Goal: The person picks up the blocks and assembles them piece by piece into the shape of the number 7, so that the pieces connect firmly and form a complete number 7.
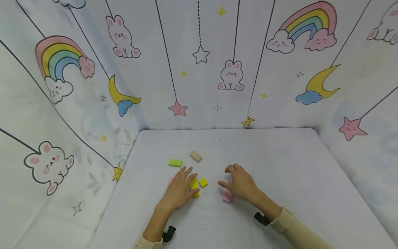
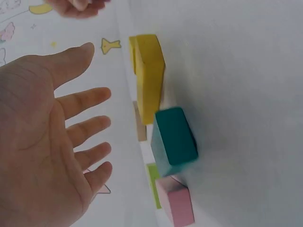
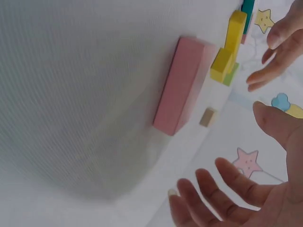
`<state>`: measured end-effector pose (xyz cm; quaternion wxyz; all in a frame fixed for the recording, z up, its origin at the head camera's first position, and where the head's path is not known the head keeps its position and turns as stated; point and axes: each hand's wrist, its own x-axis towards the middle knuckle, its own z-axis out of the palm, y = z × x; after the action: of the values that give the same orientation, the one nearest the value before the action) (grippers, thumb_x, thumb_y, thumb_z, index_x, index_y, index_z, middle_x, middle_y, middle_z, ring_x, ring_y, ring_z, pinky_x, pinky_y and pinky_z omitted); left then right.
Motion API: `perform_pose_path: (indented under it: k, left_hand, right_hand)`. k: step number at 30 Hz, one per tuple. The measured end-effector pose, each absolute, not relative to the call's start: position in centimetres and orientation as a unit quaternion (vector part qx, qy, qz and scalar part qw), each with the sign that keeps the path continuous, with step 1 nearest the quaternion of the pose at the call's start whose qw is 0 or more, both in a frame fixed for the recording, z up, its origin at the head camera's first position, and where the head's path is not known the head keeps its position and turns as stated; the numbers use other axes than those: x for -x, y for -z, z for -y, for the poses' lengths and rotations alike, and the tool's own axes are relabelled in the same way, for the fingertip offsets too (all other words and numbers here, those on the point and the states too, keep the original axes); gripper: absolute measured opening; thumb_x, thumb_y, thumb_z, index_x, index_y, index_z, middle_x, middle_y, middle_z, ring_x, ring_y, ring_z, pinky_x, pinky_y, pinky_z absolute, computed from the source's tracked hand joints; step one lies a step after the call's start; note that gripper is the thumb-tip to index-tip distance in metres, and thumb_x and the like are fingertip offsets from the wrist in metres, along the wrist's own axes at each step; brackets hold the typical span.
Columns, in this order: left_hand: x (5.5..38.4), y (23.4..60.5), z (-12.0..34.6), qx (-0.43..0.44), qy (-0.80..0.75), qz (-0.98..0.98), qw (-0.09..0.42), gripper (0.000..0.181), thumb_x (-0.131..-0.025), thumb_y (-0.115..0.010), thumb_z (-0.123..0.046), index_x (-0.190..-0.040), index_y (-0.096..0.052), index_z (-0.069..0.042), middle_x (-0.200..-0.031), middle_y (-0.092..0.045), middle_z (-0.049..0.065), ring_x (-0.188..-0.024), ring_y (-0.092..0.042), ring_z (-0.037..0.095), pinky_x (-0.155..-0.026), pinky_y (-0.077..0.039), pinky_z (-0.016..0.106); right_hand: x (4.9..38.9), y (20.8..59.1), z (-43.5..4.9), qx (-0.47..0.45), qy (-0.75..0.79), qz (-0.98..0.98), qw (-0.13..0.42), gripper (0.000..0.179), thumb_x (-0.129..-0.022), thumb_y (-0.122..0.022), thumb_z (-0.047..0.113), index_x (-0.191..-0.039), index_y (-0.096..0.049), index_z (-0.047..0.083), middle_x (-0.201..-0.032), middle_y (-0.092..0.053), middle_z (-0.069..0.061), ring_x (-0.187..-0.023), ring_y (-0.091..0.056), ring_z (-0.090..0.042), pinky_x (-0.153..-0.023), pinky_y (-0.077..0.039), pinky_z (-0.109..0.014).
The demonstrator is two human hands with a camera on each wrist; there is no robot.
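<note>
My left hand [image 1: 178, 192] hovers with spread fingers over several blocks and holds nothing. Under its thumb and index finger a long yellow block [image 1: 194, 184] is partly covered. A teal block [image 2: 176, 135] shows in the left wrist view, hidden by the hand in the head view. At that hand's far side peeks a pink block [image 1: 170, 180]. A small yellow block [image 1: 203, 182] lies just right of the long one. My right hand [image 1: 242, 185], fingers loosely bent, is over a second, long pink block [image 3: 180, 87], with nothing in its grasp.
Farther back on the white table [image 1: 280, 162] lie a lime green block [image 1: 175, 163] and a beige block [image 1: 196, 156]. A cloth backdrop [image 1: 149, 86] printed with rabbits, stars and rainbows rises at the back and sides. Black wrist mounts [image 1: 169, 233] sit at both cuffs.
</note>
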<state>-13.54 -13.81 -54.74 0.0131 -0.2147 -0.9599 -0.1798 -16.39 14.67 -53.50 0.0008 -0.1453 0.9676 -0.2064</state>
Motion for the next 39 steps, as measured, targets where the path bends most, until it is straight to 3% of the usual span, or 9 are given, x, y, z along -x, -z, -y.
perform_pose_path:
  k: [10,21,29,39]
  left_hand:
    - [13.1,53.7,11.1,0.255,0.204,0.945,0.027,0.055,-0.099,-0.071,-0.042,-0.146,-0.060,-0.017,-0.161,-0.044,0.005,-0.151,-0.035,0.026,-0.118,-0.037,0.047]
    - [12.5,54.3,8.8,0.273,0.201,0.941,0.007,0.052,-0.099,-0.071,-0.041,-0.144,-0.061,-0.017,-0.152,-0.051,0.003,-0.143,-0.044,0.020,-0.109,-0.047,0.039]
    - [12.5,54.3,7.2,0.282,0.218,0.934,-0.025,0.044,-0.099,-0.073,-0.036,-0.137,-0.066,-0.016,-0.136,-0.060,-0.004,-0.123,-0.056,0.013,-0.103,-0.049,0.029]
    - [12.8,55.0,5.3,0.285,0.234,0.926,-0.084,0.041,-0.100,-0.072,-0.036,-0.136,-0.067,-0.018,-0.123,-0.068,-0.006,-0.107,-0.062,0.004,-0.098,-0.051,0.026]
  right_hand:
    - [19.6,53.6,-13.7,0.222,0.223,-0.948,-0.051,0.047,-0.089,-0.082,0.043,-0.120,-0.070,0.011,-0.123,-0.065,-0.006,-0.111,-0.063,-0.026,-0.087,-0.056,-0.044]
    - [21.1,54.0,-12.9,0.260,0.227,-0.937,-0.053,0.042,-0.089,-0.083,0.036,-0.119,-0.071,0.010,-0.124,-0.066,-0.005,-0.116,-0.062,-0.027,-0.094,-0.055,-0.045]
    - [23.0,53.9,-11.9,0.286,0.222,-0.932,-0.025,0.041,-0.091,-0.081,0.036,-0.123,-0.070,0.012,-0.127,-0.065,-0.004,-0.118,-0.061,-0.025,-0.101,-0.052,-0.045]
    - [25.1,53.7,-10.8,0.315,0.201,-0.928,0.010,0.045,-0.094,-0.078,0.036,-0.130,-0.067,0.012,-0.131,-0.064,-0.004,-0.118,-0.063,-0.024,-0.098,-0.054,-0.044]
